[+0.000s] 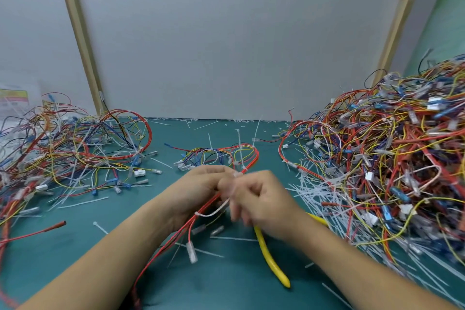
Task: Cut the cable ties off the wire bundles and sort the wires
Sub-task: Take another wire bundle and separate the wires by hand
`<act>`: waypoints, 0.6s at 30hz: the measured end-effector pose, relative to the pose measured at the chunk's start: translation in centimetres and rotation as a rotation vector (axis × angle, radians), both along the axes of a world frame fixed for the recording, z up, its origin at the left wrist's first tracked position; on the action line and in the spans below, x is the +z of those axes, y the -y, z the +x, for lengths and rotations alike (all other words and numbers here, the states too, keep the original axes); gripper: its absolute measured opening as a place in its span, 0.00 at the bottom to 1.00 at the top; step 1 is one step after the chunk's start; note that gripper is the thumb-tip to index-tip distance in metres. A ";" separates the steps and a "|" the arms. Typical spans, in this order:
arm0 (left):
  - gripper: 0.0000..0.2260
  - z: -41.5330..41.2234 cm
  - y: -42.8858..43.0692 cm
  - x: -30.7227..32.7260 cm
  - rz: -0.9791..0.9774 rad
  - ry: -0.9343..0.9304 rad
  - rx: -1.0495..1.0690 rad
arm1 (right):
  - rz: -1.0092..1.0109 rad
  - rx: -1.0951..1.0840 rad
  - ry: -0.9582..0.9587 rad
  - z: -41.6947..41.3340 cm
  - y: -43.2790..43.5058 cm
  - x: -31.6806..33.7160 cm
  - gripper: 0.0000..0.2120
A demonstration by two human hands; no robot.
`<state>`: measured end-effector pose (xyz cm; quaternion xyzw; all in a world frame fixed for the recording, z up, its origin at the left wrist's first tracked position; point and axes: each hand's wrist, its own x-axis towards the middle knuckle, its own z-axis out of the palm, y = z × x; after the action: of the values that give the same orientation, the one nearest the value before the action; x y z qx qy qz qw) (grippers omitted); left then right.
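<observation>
At mid-bench the left hand grips a red bundle, whose loop lies just beyond the knuckles. The right hand, blurred, curls its fingers at a white tie on that bundle; whether it pinches, I cannot tell. Yellow cutters lie under the right wrist. A left pile and right pile sit well apart

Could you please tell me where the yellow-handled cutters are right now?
In the head view, the yellow-handled cutters lie on the green mat right of centre, partly hidden under the right hand, beside the large tangled wire pile.
</observation>
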<state>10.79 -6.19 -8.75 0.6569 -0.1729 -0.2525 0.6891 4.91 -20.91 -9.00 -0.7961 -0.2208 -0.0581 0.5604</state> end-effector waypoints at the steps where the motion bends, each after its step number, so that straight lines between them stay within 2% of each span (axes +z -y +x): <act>1: 0.10 0.1 0.1 0.0 0.037 0.078 0.018 | 0.080 -0.116 0.065 0.3 0.4 0.1 0.28; 3: 0.05 0.2 0.3 -0.1 0.115 0.223 0.077 | 0.109 -0.353 0.174 1.0 1.2 0.0 0.24; 6: 0.08 0.3 0.4 -0.4 0.230 0.446 0.140 | -0.032 -0.567 0.184 1.9 2.1 -0.8 0.12; 8: 0.07 0.3 0.2 -0.6 0.371 0.666 0.178 | -0.102 -0.564 0.157 2.1 2.1 -1.1 0.07; 10: 0.05 0.4 -0.1 -0.6 0.454 0.805 0.192 | -0.134 -0.544 0.177 2.1 2.1 -1.3 0.05; 13: 0.06 0.2 -0.3 -0.5 0.426 0.822 0.115 | -0.144 -0.505 0.203 2.0 2.0 -1.2 0.02; 15: 0.07 -0.1 -0.2 -0.6 0.476 0.875 0.049 | -0.180 -0.489 0.220 2.0 1.9 -1.2 0.03; 18: 0.04 -0.1 0.0 -0.9 0.494 0.918 0.070 | -0.188 -0.472 0.222 1.9 1.8 -1.1 0.05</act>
<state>10.66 -6.15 -9.61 0.8483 -0.3706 0.0514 0.3748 6.83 -22.68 -10.11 -0.8629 -0.0938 -0.2532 0.4271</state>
